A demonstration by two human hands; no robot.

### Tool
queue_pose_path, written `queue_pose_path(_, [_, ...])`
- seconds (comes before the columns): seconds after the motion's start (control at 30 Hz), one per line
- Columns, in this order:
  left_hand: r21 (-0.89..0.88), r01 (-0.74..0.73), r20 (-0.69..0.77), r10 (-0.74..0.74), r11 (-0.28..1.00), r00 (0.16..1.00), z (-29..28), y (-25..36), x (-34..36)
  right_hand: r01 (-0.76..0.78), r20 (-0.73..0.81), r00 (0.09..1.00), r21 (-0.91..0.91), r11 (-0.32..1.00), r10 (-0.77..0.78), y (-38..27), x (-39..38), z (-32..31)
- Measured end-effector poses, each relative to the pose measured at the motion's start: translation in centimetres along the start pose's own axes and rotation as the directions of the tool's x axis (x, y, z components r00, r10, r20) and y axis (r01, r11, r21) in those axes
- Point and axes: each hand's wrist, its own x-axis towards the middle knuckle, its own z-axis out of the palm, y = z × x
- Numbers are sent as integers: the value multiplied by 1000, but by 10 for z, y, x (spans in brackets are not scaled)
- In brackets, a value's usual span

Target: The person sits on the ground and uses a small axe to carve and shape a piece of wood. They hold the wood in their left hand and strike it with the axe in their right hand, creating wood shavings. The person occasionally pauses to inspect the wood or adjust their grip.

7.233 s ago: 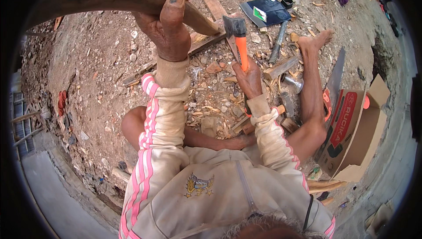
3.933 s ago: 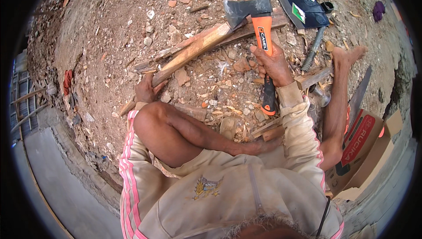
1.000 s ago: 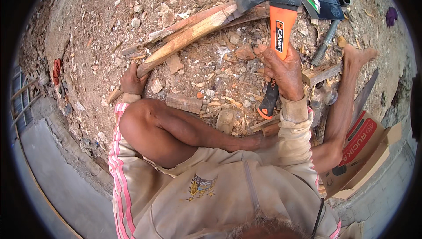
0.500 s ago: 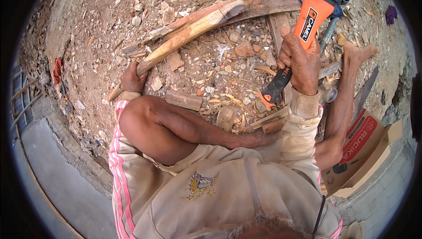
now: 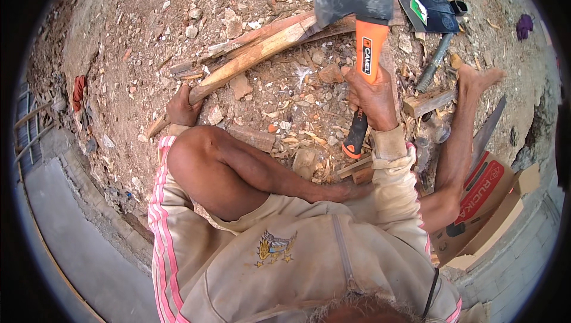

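My left hand (image 5: 182, 108) is closed around the near end of a rough wooden pole (image 5: 256, 57), which slants away to the right over other timber. In my right hand (image 5: 377, 98) is an axe (image 5: 369, 49) with an orange and black handle, gripped around its middle. The dark axe head points left, and its edge appears at the pole's far end; whether it touches the wood I cannot tell. Beneath the pole's far part lies a reddish plank (image 5: 345, 27). Wood chips (image 5: 309, 139) litter the ground between my hands and my bent leg.
A dark flat blade with a green label (image 5: 431, 9) lies at the far right, near a grey handle (image 5: 434, 64). A short wood block (image 5: 429, 102), a long metal blade (image 5: 489, 128) and an opened cardboard box (image 5: 485, 210) are on the right. Stony soil surrounds everything.
My right hand has brought the axe left, its head now over the pole's far end. The dark labelled blade at the far right has come into fuller view. My left hand keeps its grip.
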Motion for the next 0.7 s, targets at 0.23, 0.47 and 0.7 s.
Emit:
queue_pose_path(0.23, [1, 16, -50, -16, 1000, 999, 8, -2, -9, 137, -13, 991, 59, 989, -136, -41, -3, -9])
queue_pose_path(0.47, [-17, 17, -70, -18, 1000, 997, 4, -1, -11, -59, 71, 995, -72, 996, 64, 10, -1, 0])
queue_pose_path(0.7, [15, -3, -53, 4, 1000, 999, 7, -6, -14, 152, -59, 988, 174, 973, -144, -37, 1, 1])
